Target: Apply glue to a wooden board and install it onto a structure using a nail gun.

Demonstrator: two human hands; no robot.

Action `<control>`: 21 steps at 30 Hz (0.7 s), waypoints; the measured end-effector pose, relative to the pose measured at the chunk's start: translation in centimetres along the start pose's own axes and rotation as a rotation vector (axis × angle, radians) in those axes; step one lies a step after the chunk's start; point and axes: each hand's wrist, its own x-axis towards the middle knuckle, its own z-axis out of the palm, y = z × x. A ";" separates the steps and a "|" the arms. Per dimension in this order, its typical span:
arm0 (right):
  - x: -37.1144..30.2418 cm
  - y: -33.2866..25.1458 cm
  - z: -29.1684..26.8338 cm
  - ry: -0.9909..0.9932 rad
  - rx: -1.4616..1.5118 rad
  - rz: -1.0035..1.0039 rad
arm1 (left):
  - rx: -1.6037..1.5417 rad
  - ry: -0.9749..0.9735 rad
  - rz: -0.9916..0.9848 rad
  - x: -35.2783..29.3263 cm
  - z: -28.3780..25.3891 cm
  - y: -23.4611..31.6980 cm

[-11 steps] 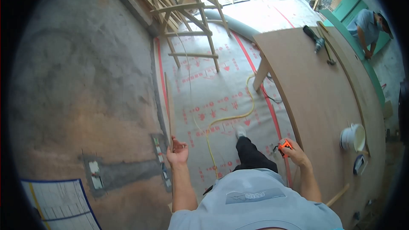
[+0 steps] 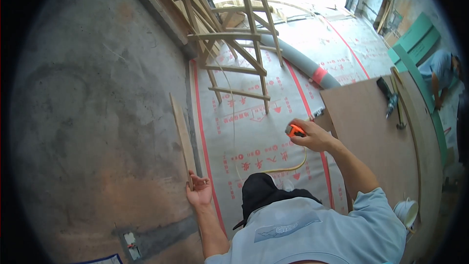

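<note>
My left hand (image 2: 199, 193) is closed round the lower end of a long, narrow wooden strip (image 2: 181, 132). The strip slants up and away beside the grey wall. My right hand (image 2: 316, 137) is stretched forward over the covered floor, gripping an orange and black tape measure (image 2: 294, 131). Next to that hand, by the table corner, a small dark and whitish object (image 2: 317, 113) shows; I cannot tell what it is or whether I hold it.
A wooden trestle ladder (image 2: 256, 39) stands ahead, with a grey roll (image 2: 303, 61) behind it. On the right-hand plywood table (image 2: 364, 132) lie a drill (image 2: 388, 99), a hammer (image 2: 400, 122) and a white bucket (image 2: 405, 211). A co-worker (image 2: 437, 76) bends by green boards (image 2: 415, 44).
My right hand has moved forward and left with the tape measure, away from the table's side. My left hand keeps hold of the strip. The view has shifted, and my raised leg is bent.
</note>
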 end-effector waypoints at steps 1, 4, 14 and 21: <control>3.7 -1.4 -1.3 -0.030 -0.006 -0.052 | 0.006 -0.038 0.014 1.7 1.6 -0.2; 14.9 -5.4 -4.0 0.028 -0.154 -0.268 | -0.044 -0.095 0.020 8.1 4.9 -0.3; 54.1 -19.7 -21.4 0.776 -0.659 -0.637 | -0.084 -0.366 -0.010 31.0 28.7 -2.0; 67.7 -15.8 -31.7 0.639 -0.593 0.062 | 0.041 -0.730 0.158 40.7 51.9 -5.8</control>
